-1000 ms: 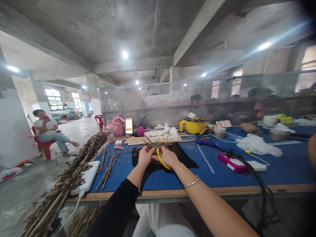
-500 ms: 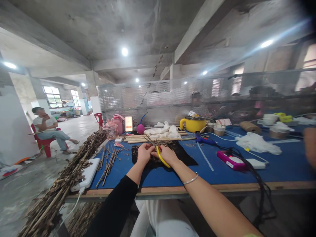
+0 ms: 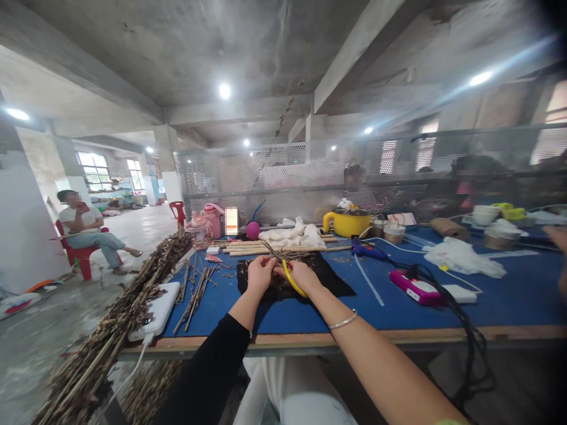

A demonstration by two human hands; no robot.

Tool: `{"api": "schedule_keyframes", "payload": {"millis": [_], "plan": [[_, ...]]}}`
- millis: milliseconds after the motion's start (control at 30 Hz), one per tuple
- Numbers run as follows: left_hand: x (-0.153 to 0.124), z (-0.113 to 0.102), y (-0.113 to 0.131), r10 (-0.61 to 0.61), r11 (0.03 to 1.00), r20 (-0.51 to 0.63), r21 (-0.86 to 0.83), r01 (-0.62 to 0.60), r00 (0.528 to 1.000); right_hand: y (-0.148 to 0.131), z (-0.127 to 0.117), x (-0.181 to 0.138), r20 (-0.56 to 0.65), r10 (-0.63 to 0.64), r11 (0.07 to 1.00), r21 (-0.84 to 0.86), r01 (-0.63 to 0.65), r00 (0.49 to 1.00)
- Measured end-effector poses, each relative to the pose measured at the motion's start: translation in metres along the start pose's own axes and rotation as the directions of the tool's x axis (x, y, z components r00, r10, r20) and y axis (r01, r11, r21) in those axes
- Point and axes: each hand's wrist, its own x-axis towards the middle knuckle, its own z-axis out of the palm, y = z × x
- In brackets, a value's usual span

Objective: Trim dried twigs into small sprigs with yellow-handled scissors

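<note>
Scissors with a yellow handle (image 3: 294,281) are in my right hand (image 3: 302,277), fingers wrapped round them. Their thin grey blades point up and to the left, above my fingers. My left hand (image 3: 260,275) is closed in a pinch just left of them, close to the right fingertips. What the left fingers pinch is too small to make out. Under both hands lies a black cloth (image 3: 334,282) with dry brown bits scattered on it. To the left, several cut dry stalks (image 3: 195,298) rest on the blue tabletop (image 3: 283,323).
A long bundle of dry stalks (image 3: 119,307) leans along the table's left end beside a white power bank (image 3: 160,310). Behind my hands lie pale sticks (image 3: 248,250) and white cloth (image 3: 301,235). Rightward are a yellow pot (image 3: 352,224), a blue glue gun (image 3: 370,250) and a magenta box (image 3: 414,289) with cables.
The scissors' handle has shifted slightly in my right hand; both hands stay in nearly the same place. At the right edge, another person's hand has moved.
</note>
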Motion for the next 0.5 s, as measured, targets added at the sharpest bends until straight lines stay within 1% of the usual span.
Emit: {"api": "schedule_keyframes", "payload": {"millis": [133,233,367,433,500], "plan": [[-0.0027,-0.0003,0.0033,-0.020,0.999,0.016,-0.041,0.021,1.000,-0.0003,-0.0025,-0.0011,-0.070,0.009,0.997,-0.072,-0.014,0.998],[-0.0030,-0.0012,0.0038,-0.038,0.998,0.021,-0.051,0.039,0.999,-0.0003,-0.0036,-0.0022,-0.087,0.005,0.997,-0.080,-0.012,0.996],[-0.0012,-0.0011,0.0011,0.036,0.999,0.049,-0.028,-0.035,0.998,-0.0001,-0.0032,-0.0028,-0.100,-0.033,0.999,-0.027,0.030,0.994],[-0.0004,-0.0002,-0.0005,0.079,0.996,0.078,-0.056,-0.075,0.994,0.0008,-0.0020,-0.0023,-0.114,-0.049,0.999,-0.006,0.049,0.992],[-0.0002,0.0009,-0.0014,0.082,0.992,0.126,-0.108,-0.069,0.989,0.0022,-0.0001,-0.0014,-0.126,-0.047,0.999,0.004,0.048,0.991]]}}
